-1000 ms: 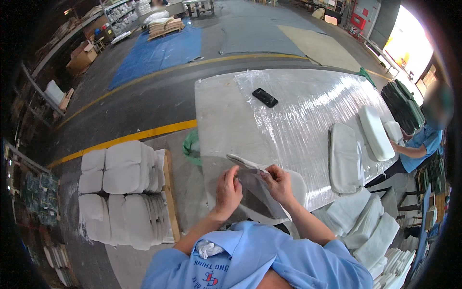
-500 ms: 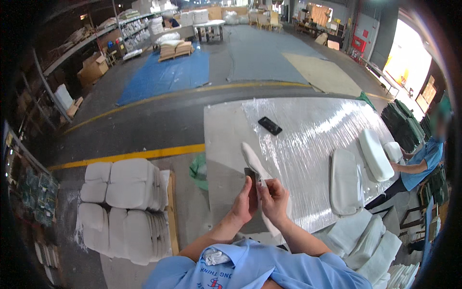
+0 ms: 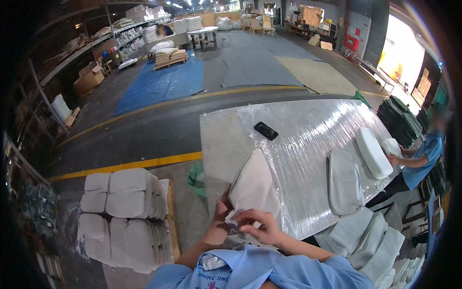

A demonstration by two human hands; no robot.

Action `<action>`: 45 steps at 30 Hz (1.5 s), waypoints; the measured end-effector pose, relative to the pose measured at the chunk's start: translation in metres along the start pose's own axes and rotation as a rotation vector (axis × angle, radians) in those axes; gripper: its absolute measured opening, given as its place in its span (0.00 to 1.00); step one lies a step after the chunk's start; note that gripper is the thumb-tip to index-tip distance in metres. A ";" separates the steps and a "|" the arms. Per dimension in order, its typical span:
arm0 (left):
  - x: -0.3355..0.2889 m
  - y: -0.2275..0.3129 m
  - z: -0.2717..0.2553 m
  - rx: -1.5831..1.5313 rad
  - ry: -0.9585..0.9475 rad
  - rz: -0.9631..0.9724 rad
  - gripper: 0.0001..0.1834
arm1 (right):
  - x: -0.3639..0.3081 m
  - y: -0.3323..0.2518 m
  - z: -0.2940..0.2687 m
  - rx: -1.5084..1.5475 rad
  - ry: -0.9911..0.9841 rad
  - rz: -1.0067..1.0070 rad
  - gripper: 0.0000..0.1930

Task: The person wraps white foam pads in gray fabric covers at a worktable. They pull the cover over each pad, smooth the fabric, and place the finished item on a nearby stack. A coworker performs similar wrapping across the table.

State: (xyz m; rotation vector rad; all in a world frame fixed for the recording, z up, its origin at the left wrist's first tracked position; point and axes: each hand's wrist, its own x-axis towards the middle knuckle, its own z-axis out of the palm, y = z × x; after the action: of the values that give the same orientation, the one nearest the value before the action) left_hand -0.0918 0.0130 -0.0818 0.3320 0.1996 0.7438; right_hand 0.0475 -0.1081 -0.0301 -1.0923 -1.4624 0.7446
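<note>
A pale off-white cushion cover [image 3: 255,185] stands tilted in front of me, its rounded end up and one broad face showing. My left hand [image 3: 219,221] grips its left lower side, with the fingers partly hidden behind it. At the cover's lower edge my right hand [image 3: 260,227] is closed, fingers curled and thumb bent under; they seem to pinch the edge, though the exact spot is hard to see. Beneath lies a table [image 3: 221,127] partly wrapped in shiny clear film. A black phone [image 3: 266,130] rests on it beyond the cover.
Stacked pale cushion pieces [image 3: 127,192] stand on a pallet at left. A flat cover [image 3: 344,183] and a plump white cushion [image 3: 374,153] lie on the table's right side, where a co-worker [image 3: 417,161] handles a smaller piece. More pale pieces [image 3: 365,241] are heaped at lower right.
The cover has turned from edge-on to show its broad face. My left hand has shifted left and down. My right hand has dropped to the lower edge.
</note>
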 end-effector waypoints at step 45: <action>-0.096 0.033 0.014 0.306 -0.222 0.350 0.32 | 0.080 -0.054 -0.106 -0.073 0.424 0.071 0.11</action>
State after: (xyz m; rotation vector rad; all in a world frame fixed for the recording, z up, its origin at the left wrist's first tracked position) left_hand -0.1774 -0.0334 -0.0507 0.7504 0.0431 1.0160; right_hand 0.1420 -0.0676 0.0698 -1.2749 -1.1006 0.4727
